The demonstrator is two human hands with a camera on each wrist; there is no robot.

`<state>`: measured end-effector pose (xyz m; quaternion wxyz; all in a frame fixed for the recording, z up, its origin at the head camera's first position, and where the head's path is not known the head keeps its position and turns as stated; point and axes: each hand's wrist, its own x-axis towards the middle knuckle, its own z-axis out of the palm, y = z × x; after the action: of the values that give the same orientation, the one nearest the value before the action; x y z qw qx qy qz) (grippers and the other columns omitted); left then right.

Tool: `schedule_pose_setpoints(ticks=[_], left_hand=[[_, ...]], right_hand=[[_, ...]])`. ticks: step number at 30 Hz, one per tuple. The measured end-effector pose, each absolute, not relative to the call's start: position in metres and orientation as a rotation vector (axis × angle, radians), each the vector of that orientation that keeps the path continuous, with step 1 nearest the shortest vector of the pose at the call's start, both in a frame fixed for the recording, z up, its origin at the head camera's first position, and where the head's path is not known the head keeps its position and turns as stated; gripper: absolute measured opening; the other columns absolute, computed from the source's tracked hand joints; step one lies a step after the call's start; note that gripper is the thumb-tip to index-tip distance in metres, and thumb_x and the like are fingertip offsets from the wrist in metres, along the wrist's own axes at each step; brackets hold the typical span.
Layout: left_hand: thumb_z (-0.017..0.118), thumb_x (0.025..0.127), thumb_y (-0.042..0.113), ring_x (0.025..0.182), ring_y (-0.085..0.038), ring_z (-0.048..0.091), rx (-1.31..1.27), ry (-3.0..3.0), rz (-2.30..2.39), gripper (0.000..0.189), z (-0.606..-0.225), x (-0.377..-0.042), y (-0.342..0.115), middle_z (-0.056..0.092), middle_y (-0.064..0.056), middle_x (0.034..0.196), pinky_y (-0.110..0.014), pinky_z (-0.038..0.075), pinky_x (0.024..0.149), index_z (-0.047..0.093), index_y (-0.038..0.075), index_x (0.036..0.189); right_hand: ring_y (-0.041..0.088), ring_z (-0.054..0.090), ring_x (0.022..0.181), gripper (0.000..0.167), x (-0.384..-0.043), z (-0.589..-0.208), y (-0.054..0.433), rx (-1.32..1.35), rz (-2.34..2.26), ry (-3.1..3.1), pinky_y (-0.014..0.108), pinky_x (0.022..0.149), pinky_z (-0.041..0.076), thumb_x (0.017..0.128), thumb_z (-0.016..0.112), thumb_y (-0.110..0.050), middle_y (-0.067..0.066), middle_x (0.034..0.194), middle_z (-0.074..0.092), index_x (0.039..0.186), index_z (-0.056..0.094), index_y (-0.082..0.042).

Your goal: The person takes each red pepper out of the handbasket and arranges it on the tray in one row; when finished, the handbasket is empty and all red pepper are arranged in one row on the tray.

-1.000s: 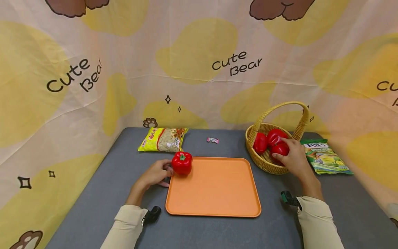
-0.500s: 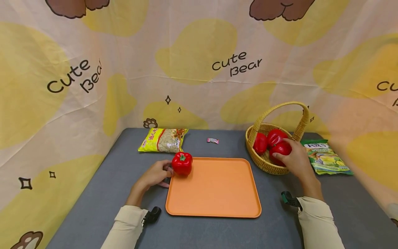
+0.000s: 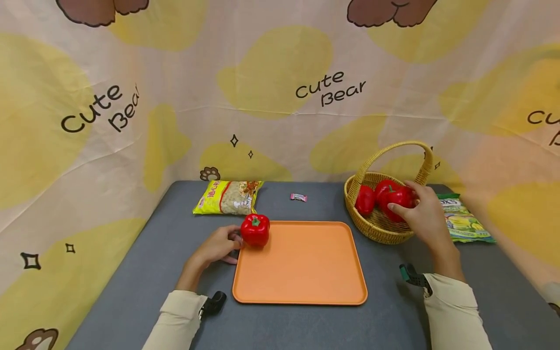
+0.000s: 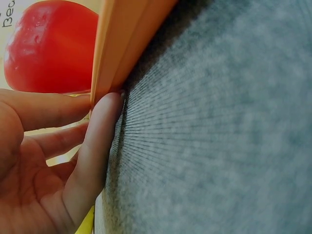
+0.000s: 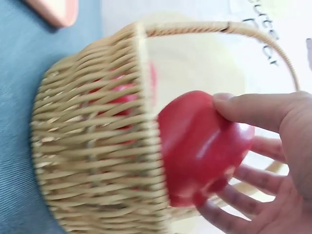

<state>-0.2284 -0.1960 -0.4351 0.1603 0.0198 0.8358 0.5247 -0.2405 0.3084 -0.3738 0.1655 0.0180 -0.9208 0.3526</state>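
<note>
A red bell pepper (image 3: pixel 255 231) stands on the upper left corner of the orange tray (image 3: pixel 306 272). My left hand (image 3: pixel 220 244) pinches the tray's left rim beside it; the left wrist view has thumb and finger at the edge of the tray (image 4: pixel 117 53). My right hand (image 3: pixel 430 216) grips another red bell pepper (image 3: pixel 395 203) at the yellow wicker basket (image 3: pixel 378 234). In the right wrist view this pepper (image 5: pixel 202 146) rises partly above the basket's rim. Inside the basket sit a red pepper (image 3: pixel 365 201) and one more (image 3: pixel 384 186), partly covered by the held one.
The basket's tall arched handle (image 3: pixel 372 156) stands over its opening. A yellow food bag (image 3: pixel 229 197) lies behind the tray, and a small pink candy (image 3: pixel 299 197) at the back. Right of the basket lies a green FOX'S bag (image 3: pixel 470 223), partly behind my right hand.
My right hand has taken hold of a pepper in the basket and raised it slightly, moving a little to the right. The left hand, tray and the pepper on it stay put.
</note>
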Motion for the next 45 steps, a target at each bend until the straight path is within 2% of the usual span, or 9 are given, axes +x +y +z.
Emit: schedule_pose_setpoints(ticks=[7, 11, 14, 16, 18, 24, 33, 40, 45], left_hand=[[0.062, 0.099, 0.003, 0.097, -0.024, 0.066, 0.059, 2.383, 1.508, 0.049, -0.436, -0.229, -0.197, 0.064, -0.016, 0.108, -0.041, 0.067, 0.067, 0.053, -0.005, 0.147], [0.062, 0.099, 0.003, 0.096, -0.024, 0.066, 0.056, 2.385, 1.497, 0.049, -0.437, -0.230, -0.197, 0.064, -0.016, 0.108, -0.041, 0.067, 0.067, 0.053, -0.005, 0.147], [0.061, 0.099, 0.003, 0.096, -0.024, 0.066, 0.056, 2.384, 1.494, 0.050, -0.437, -0.230, -0.197, 0.064, -0.016, 0.109, -0.041, 0.067, 0.067, 0.053, -0.005, 0.148], [0.060, 0.099, 0.003, 0.097, -0.024, 0.066, 0.057, 2.385, 1.490, 0.050, -0.437, -0.230, -0.197, 0.065, -0.017, 0.110, -0.040, 0.067, 0.067, 0.053, -0.005, 0.148], [0.060, 0.099, 0.003, 0.097, -0.024, 0.066, 0.057, 2.387, 1.486, 0.050, -0.436, -0.230, -0.197, 0.065, -0.017, 0.111, -0.040, 0.067, 0.067, 0.053, -0.005, 0.148], [0.059, 0.099, 0.003, 0.098, -0.025, 0.066, 0.049, 2.388, 1.485, 0.050, -0.435, -0.230, -0.196, 0.065, -0.017, 0.111, -0.040, 0.067, 0.067, 0.053, -0.005, 0.148], [0.061, 0.099, 0.004, 0.097, -0.025, 0.066, 0.042, 2.396, 1.484, 0.050, -0.435, -0.230, -0.196, 0.065, -0.017, 0.110, -0.040, 0.067, 0.067, 0.053, -0.005, 0.148], [0.062, 0.100, 0.005, 0.098, -0.025, 0.067, 0.038, 2.394, 1.477, 0.050, -0.433, -0.229, -0.196, 0.065, -0.017, 0.111, -0.040, 0.067, 0.068, 0.053, -0.004, 0.148], [0.062, 0.100, 0.004, 0.099, -0.025, 0.067, 0.047, 2.394, 1.478, 0.050, -0.434, -0.230, -0.196, 0.065, -0.017, 0.111, -0.040, 0.067, 0.068, 0.053, -0.005, 0.148]], right_hand=[[0.055, 0.042, 0.130, 0.079, -0.229, -0.349, 0.301, 0.118, 0.981, -2.629, 0.075, 0.099, 0.045, 0.094, 0.078, -0.022, 0.035, 0.149, 0.041, 0.160, 0.040, 0.000], [0.054, 0.041, 0.133, 0.080, -0.222, -0.341, 0.299, 0.190, 0.990, -2.635, 0.074, 0.101, 0.048, 0.095, 0.079, -0.026, 0.032, 0.151, 0.041, 0.161, 0.041, -0.003], [0.048, 0.046, 0.131, 0.081, -0.218, -0.336, 0.297, 0.225, 1.008, -2.636, 0.041, 0.099, 0.060, 0.093, 0.082, -0.030, 0.026, 0.150, 0.045, 0.161, 0.043, -0.009], [0.042, 0.051, 0.126, 0.079, -0.215, -0.333, 0.294, 0.257, 1.030, -2.631, 0.019, 0.091, 0.056, 0.092, 0.083, -0.031, 0.022, 0.148, 0.049, 0.160, 0.046, -0.012], [0.034, 0.054, 0.120, 0.077, -0.213, -0.331, 0.291, 0.294, 1.064, -2.635, 0.007, 0.082, 0.046, 0.092, 0.084, -0.031, 0.016, 0.145, 0.052, 0.158, 0.049, -0.015], [0.024, 0.056, 0.111, 0.069, -0.209, -0.328, 0.278, 0.455, 1.210, -2.655, 0.011, 0.083, 0.053, 0.095, 0.080, -0.027, 0.005, 0.140, 0.054, 0.157, 0.051, -0.019], [0.037, 0.056, 0.126, 0.074, -0.215, -0.336, 0.245, 0.645, 1.328, -2.640, 0.012, 0.094, 0.053, 0.091, 0.083, -0.018, 0.013, 0.149, 0.051, 0.157, 0.050, -0.014], [0.039, 0.051, 0.135, 0.080, -0.223, -0.347, 0.219, 0.674, 1.363, -2.662, 0.057, 0.105, 0.056, 0.088, 0.086, -0.017, 0.014, 0.150, 0.046, 0.157, 0.047, -0.011], [0.041, 0.051, 0.134, 0.082, -0.229, -0.359, 0.204, 0.692, 1.403, -2.658, 0.062, 0.106, 0.053, 0.085, 0.087, -0.014, 0.017, 0.147, 0.045, 0.157, 0.047, -0.006]])
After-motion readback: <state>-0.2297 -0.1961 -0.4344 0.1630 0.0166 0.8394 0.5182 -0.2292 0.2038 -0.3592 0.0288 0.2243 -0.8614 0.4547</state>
